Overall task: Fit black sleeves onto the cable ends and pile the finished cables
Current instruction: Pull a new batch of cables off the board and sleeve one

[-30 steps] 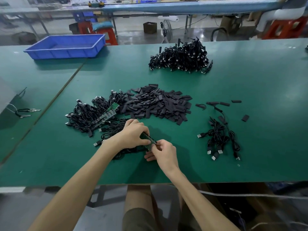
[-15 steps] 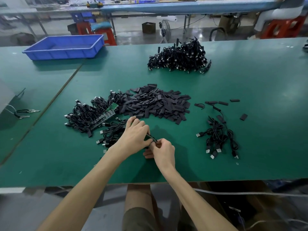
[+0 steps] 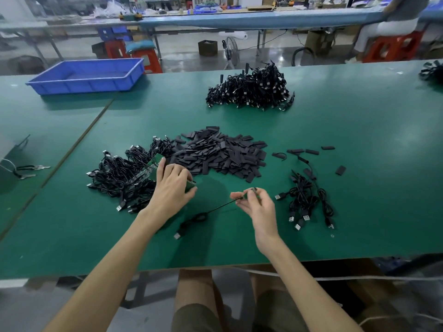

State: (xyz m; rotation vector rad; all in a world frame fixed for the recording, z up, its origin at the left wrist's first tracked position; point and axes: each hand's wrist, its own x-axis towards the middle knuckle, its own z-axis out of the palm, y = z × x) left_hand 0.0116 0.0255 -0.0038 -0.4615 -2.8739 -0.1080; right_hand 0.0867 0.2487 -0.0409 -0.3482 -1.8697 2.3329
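1. Cable (image 3: 208,212): lay slack on the green table (image 3: 359,130), plug toward 7 o'clock; far end lifted, pinched by the right hand (image 3: 257,203), probably for carrying to a pile.
2. Left hand (image 3: 171,185): fingers curled round a small green piece (image 3: 191,185), beside the unsleeved cables (image 3: 115,176) at 9 o'clock, handy for the next pick.
3. Sleeves (image 3: 220,154): loose heap at 12 o'clock, near both hands.
4. Small cable pile (image 3: 306,200): 3 o'clock, likely finished work.
5. Large cable heap (image 3: 249,92): far 12 o'clock.
6. Blue tray (image 3: 86,75): 10 o'clock.
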